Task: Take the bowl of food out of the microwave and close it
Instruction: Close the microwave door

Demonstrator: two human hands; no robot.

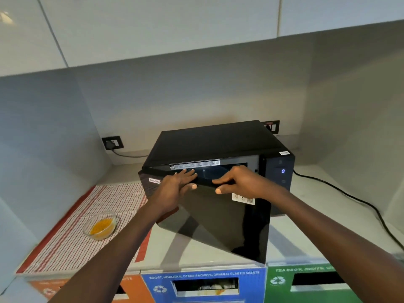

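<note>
**kitchen_lurker:** Bowl-wise, the first half looks done tbh. The clear glass bowl of yellow food (101,225) is parked on the red-and-white striped cloth (72,232) left of the black glossy microwave (215,147), well apart from it. What's left is the door, right?

**door_hinge_dan:** Yep. The black glass door (220,221) is hinged at the bottom and is seen tilted out toward the camera, partly open. Its top edge is pinched by both hands: the left hand (175,189) has its fingers laid over the top and thumb under the lip, and the right hand (240,182) is wrapped the same way nearer the control panel with the lit blue digit (283,171). So both are closed on the door edge, nothing else is held.

**kitchen_lurker:** Any tips for the step?

**door_hinge_dan:** Even pressure from both sides should be kept so the door isn't twisted on its hinge. Fingers on the inner side are best slid out before the gap shuts, or they get nipped. A final flat-palm push on the outer glass is probably needed until the latch catches. The body looks light, so it could get shoved back toward the wall if the door is slammed.
</note>
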